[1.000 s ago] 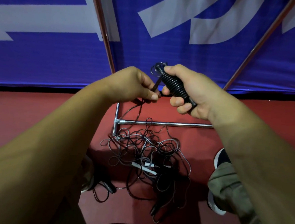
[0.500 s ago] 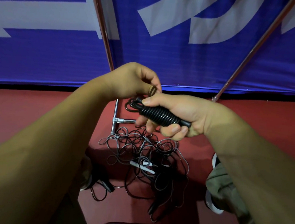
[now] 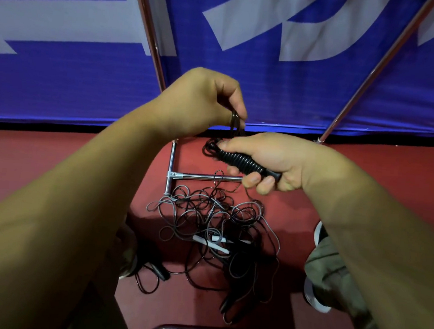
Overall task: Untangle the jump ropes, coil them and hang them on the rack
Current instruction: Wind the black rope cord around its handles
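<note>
Blue banner (image 3: 295,92) behind; red floor (image 3: 53,163); shoe (image 3: 318,233) right.

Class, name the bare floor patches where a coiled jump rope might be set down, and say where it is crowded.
Free: red floor left of the rack's base tube, below the banner; a strip between the tangled ropes and the shoe. Crowded: the tangle, centre.

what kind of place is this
Probably a sports hall or gym: a red court-style floor, a big blue banner with white lettering behind, and tangled jump ropes by a metal rack.
</note>
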Motion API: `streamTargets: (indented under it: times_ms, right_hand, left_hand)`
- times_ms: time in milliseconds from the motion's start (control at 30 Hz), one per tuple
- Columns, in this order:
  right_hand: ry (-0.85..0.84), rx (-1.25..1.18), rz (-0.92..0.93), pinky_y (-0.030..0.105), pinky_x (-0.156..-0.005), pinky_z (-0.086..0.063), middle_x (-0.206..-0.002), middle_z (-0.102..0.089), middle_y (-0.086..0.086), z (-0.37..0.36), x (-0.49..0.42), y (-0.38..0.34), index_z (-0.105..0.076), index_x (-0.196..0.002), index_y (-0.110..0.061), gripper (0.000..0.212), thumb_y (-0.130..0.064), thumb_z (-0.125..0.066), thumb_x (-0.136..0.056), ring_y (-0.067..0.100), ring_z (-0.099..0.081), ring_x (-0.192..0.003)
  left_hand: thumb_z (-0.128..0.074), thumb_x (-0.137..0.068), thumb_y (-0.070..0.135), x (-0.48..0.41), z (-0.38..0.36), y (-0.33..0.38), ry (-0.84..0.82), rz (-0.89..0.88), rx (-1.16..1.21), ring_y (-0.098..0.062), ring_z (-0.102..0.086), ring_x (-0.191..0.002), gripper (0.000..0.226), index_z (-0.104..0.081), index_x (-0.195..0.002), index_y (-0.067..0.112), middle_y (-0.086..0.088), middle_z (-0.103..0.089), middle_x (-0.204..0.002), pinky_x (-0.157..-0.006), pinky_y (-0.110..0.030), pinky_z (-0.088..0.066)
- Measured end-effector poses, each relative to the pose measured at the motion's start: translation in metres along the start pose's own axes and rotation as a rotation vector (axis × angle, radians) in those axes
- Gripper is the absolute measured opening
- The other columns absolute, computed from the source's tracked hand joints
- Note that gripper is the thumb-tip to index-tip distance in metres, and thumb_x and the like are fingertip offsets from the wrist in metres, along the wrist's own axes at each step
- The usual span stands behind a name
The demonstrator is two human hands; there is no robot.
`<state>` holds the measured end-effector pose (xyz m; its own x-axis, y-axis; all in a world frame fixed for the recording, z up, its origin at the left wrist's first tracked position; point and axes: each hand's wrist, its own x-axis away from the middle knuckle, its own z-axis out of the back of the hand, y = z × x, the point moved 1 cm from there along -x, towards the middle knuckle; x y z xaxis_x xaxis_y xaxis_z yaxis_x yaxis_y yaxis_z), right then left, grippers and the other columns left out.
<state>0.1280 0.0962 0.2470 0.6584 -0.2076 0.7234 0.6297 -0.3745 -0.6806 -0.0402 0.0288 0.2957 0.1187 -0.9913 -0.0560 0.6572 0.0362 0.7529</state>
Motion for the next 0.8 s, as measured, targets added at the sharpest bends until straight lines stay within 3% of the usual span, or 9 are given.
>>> streamTargets:
  times_ms: [133, 267, 333, 400, 500, 633, 800]
  right_hand:
    - [0.204, -0.112, 0.077, 0.016, -0.039, -0.024, -0.080, -0.059, 0.002, 0.003, -0.009, -0.001, -0.058, -0.106, -0.019, 0.029, -0.044, -0.070, -0.100, 0.010, -0.040, -0.048]
    - [0.252, -0.209, 0.130, 0.016, -0.042, -0.023, -0.082, -0.057, 0.003, 0.009, -0.009, -0.003, -0.057, -0.098, -0.018, 0.019, -0.032, -0.070, -0.095, 0.010, -0.041, -0.050]
    - [0.231, -0.253, 0.155, 0.016, -0.043, -0.022, -0.082, -0.056, 0.003, 0.013, -0.006, -0.006, -0.057, -0.100, -0.019, 0.021, -0.037, -0.064, -0.094, 0.011, -0.041, -0.051]
    - [0.218, -0.269, 0.181, 0.017, -0.044, -0.021, -0.079, -0.055, 0.002, 0.014, -0.004, -0.009, -0.058, -0.104, -0.020, 0.037, -0.056, -0.061, -0.094, 0.012, -0.041, -0.051]
    - [0.275, -0.270, 0.202, 0.018, -0.042, -0.024, -0.077, -0.058, 0.001, 0.010, -0.006, -0.011, -0.065, -0.107, -0.023, 0.060, -0.080, -0.059, -0.090, 0.012, -0.043, -0.050]
    - [0.392, -0.247, 0.265, 0.020, -0.044, -0.027, -0.084, -0.060, 0.004, 0.004, -0.014, -0.012, -0.068, -0.109, -0.022, 0.049, -0.069, -0.061, -0.098, 0.013, -0.045, -0.047]
    - [0.486, -0.230, 0.372, 0.022, -0.046, -0.029, -0.088, -0.060, 0.007, 0.000, -0.014, -0.014, -0.066, -0.115, -0.021, 0.041, -0.060, -0.058, -0.104, 0.015, -0.047, -0.048]
  left_hand:
    - [-0.080, -0.083, 0.005, 0.000, 0.005, 0.000, 0.018, -0.111, -0.252, -0.004, -0.070, -0.092, 0.018, -0.078, -0.089, 0.022, 0.010, -0.074, -0.093, -0.087, -0.026, -0.054]
    - [-0.079, -0.086, 0.012, 0.003, 0.011, -0.001, -0.044, -0.183, -0.392, -0.004, -0.066, -0.095, 0.020, -0.079, -0.101, 0.025, 0.012, -0.071, -0.100, -0.088, -0.017, -0.051]
    - [-0.078, -0.089, 0.017, 0.005, 0.014, -0.003, -0.067, -0.163, -0.431, -0.003, -0.064, -0.096, 0.021, -0.079, -0.107, 0.027, 0.015, -0.070, -0.101, -0.086, -0.011, -0.048]
    - [-0.082, -0.089, 0.022, 0.006, 0.015, -0.004, -0.069, -0.119, -0.437, -0.002, -0.064, -0.093, 0.020, -0.080, -0.108, 0.028, 0.016, -0.071, -0.097, -0.078, -0.005, -0.043]
    - [-0.089, -0.082, 0.022, 0.007, 0.012, -0.003, -0.081, -0.024, -0.387, 0.002, -0.068, -0.089, 0.023, -0.081, -0.103, 0.027, 0.016, -0.076, -0.090, -0.075, -0.008, -0.049]
    - [-0.093, -0.077, 0.030, 0.006, 0.000, -0.003, -0.094, 0.133, -0.410, -0.005, -0.068, -0.081, 0.026, -0.076, -0.096, 0.024, 0.011, -0.073, -0.081, -0.076, -0.028, -0.055]
    - [-0.079, -0.092, 0.039, 0.007, -0.012, -0.010, -0.080, 0.340, -0.320, -0.023, -0.071, -0.073, 0.023, -0.076, -0.087, 0.017, -0.006, -0.074, -0.079, -0.072, -0.038, -0.058]
